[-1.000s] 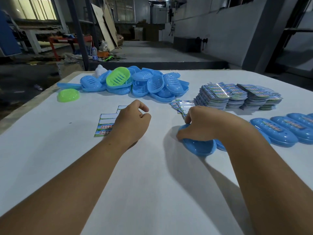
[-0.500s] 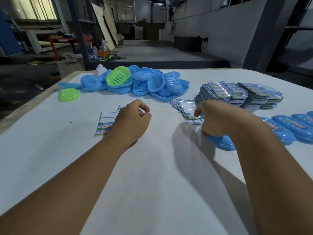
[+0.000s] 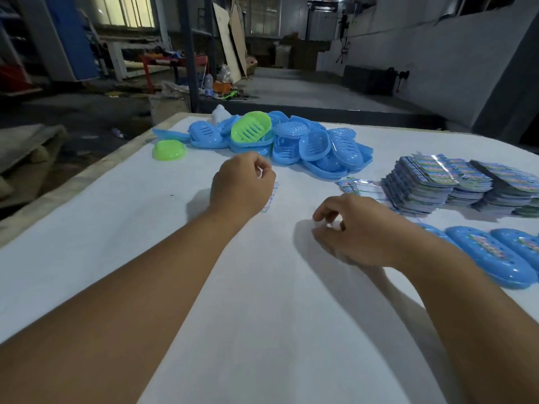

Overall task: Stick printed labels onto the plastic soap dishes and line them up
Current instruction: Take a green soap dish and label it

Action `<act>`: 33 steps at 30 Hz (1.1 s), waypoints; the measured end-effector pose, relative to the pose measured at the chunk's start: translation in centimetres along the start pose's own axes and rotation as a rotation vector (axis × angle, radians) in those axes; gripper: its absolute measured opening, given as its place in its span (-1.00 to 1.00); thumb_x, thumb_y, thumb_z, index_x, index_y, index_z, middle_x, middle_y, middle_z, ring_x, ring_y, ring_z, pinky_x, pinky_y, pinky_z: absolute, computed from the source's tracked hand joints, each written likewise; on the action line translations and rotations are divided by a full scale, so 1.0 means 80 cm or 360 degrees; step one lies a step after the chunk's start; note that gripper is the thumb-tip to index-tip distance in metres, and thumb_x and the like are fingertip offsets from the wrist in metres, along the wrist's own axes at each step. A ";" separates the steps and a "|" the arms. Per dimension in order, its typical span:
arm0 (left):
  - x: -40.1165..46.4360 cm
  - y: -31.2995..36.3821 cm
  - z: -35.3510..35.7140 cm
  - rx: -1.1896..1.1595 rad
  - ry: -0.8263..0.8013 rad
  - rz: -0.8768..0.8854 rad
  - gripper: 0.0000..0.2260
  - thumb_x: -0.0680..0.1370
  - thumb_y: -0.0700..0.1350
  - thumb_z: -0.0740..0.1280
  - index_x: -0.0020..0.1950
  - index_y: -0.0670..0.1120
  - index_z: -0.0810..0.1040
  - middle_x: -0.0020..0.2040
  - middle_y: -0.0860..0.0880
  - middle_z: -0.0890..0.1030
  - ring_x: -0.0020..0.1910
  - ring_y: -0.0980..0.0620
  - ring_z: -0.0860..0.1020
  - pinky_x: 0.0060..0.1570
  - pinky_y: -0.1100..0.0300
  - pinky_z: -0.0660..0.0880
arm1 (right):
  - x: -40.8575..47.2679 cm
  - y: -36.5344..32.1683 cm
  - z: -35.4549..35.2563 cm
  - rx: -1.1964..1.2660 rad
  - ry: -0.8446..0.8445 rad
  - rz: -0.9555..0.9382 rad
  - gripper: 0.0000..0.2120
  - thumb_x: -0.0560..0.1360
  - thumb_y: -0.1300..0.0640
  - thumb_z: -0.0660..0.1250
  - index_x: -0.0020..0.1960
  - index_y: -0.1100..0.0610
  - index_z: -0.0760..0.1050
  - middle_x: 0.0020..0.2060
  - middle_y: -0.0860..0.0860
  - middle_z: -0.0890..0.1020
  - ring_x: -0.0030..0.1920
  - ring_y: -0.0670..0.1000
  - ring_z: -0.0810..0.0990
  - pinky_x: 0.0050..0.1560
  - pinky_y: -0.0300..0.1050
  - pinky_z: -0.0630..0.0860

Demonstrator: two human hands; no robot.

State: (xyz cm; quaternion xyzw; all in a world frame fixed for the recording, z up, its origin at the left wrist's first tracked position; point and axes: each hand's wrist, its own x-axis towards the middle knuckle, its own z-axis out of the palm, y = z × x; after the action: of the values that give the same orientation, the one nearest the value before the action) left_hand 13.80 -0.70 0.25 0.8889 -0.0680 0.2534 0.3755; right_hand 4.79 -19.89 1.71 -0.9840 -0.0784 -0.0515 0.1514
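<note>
**Both hands over the white surface, labels pinched, dishes waiting**

Soap dishes: a loose pile (image 3: 294,141) of blue oval slotted ones is lying beyond the left hand, one green dish (image 3: 251,130) tilted on top, another green one (image 3: 169,150) sitting upside down apart, further left of that hand. Labelled blue dishes (image 3: 493,255) are lining up side by side just right of the right hand, each showing a colourful printed sticker on its back. Label stacks (image 3: 455,185) are sitting fanned out beyond the right hand; a few loose labels (image 3: 354,185) are lying between the stacks and the hands.

The surface (image 3: 262,330) is showing as white and flat, its far-left edge bare wood-coloured. The room behind is looking like a dim workshop: grey floor, boards leaning on a post, windows at far left.

Left hand (image 3: 242,189): fingers curling in, grip narrow, thumb and forefinger pinching a small white scrap; a label sheet (image 3: 271,196) is peeking out under the hand's right edge.

Right hand (image 3: 358,228): fingers curling, tips pinching something small and shiny, probably a label; blurred, so I cannot tell exactly what. It is hovering just above the surface, not touching any dish.
</note>
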 end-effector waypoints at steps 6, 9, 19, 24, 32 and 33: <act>0.071 -0.098 -0.040 0.0857 0.0126 -0.0212 -0.64 0.59 0.08 0.30 0.35 -0.01 0.49 0.33 -0.14 0.48 0.30 -0.17 0.42 0.22 -0.08 0.39 | 0.005 0.005 0.006 -0.0045 0.0038 -0.0059 -0.82 0.55 -0.09 0.34 0.11 -0.08 0.59 -0.09 -0.15 0.56 -0.21 -0.21 0.46 -0.28 -0.45 0.30; 0.092 -0.133 -0.050 0.1065 -0.0006 -0.0422 -0.48 0.61 0.20 0.22 0.49 -0.03 0.36 0.47 -0.17 0.35 0.41 -0.21 0.33 0.32 -0.14 0.32 | 0.008 0.005 0.008 -0.0057 0.0064 -0.0074 -0.87 0.54 -0.10 0.36 0.04 -0.12 0.59 -0.17 -0.18 0.53 -0.24 -0.25 0.45 -0.26 -0.50 0.32; 0.114 -0.151 -0.052 0.1053 -0.0199 -0.0685 -0.35 0.62 0.31 0.11 0.59 -0.05 0.15 0.55 -0.17 0.28 0.49 -0.22 0.25 0.43 -0.16 0.22 | 0.009 0.008 0.011 0.0017 0.0038 -0.0030 -0.93 0.52 -0.12 0.36 -0.04 -0.16 0.55 -0.15 -0.20 0.52 -0.31 -0.25 0.49 -0.33 -0.43 0.26; 0.111 -0.147 -0.058 0.1034 -0.0116 -0.0681 -0.31 0.59 0.25 0.24 0.58 -0.08 0.13 0.47 -0.19 0.39 0.45 -0.23 0.33 0.40 -0.16 0.26 | 0.007 0.008 0.009 0.0000 0.0016 -0.0037 -0.91 0.52 -0.14 0.35 0.00 -0.18 0.55 -0.07 -0.19 0.53 -0.18 -0.24 0.50 -0.27 -0.46 0.27; 0.103 -0.104 -0.062 0.0385 0.0296 -0.0278 -0.61 0.54 0.23 0.31 0.16 -0.04 0.45 0.03 -0.06 0.61 -0.05 -0.08 0.55 -0.16 0.07 0.39 | 0.006 0.004 0.006 0.0013 0.0019 0.0004 -0.82 0.54 -0.12 0.36 0.12 -0.12 0.56 -0.07 -0.19 0.53 -0.17 -0.20 0.48 -0.24 -0.32 0.30; 0.098 -0.092 -0.060 0.0270 0.0235 -0.0281 -0.62 0.54 0.25 0.28 0.14 -0.03 0.49 0.00 -0.03 0.61 -0.07 -0.05 0.55 -0.18 0.11 0.36 | 0.006 0.003 0.006 0.0030 0.0031 0.0020 -0.78 0.54 -0.11 0.35 0.16 -0.11 0.55 -0.05 -0.20 0.53 -0.15 -0.18 0.48 -0.21 -0.27 0.32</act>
State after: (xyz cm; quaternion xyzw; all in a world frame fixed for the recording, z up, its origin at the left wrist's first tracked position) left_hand 20.89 8.44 2.38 0.8989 0.0599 0.2890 0.3238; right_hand 5.34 -19.94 1.27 -0.9825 -0.0713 -0.0592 0.1618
